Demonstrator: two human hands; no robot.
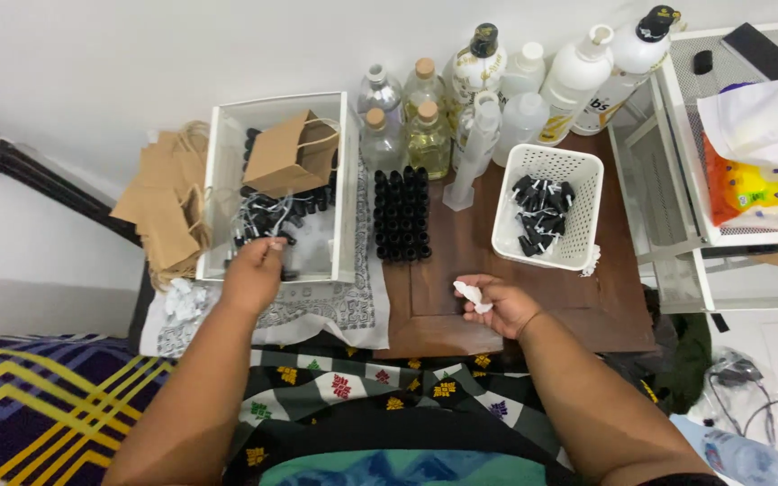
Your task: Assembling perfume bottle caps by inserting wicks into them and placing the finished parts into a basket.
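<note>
- The left hand (252, 274) reaches over the front wall of the white bin (346, 180), fingers curled around a small dark bottle (274, 245) at the near edge of the heap of small black bottles (267, 216). It looks closed on that bottle, though the knuckles hide the grip itself.
- The right hand (500, 306) rests on the dark wooden surface (461, 243), fingers pinched narrowly on a small white cloth or tissue (472, 293).
- The bottle is probably light, rigid and smooth (glass or hard plastic, I cannot tell which), so it could slip. A grip around the body, near the middle, seems safest.
- The white scrap looks soft and nearly weightless. Any pinch holds it.
- A brown paper bag (290, 153) sits tilted in the bin above the heap.
- Just right of the bin stands a block of upright black bottles (402, 214), packed closely and easy to topple.
- Further right is a white perforated basket (587, 193) with black-and-white caps (540, 214).
</note>
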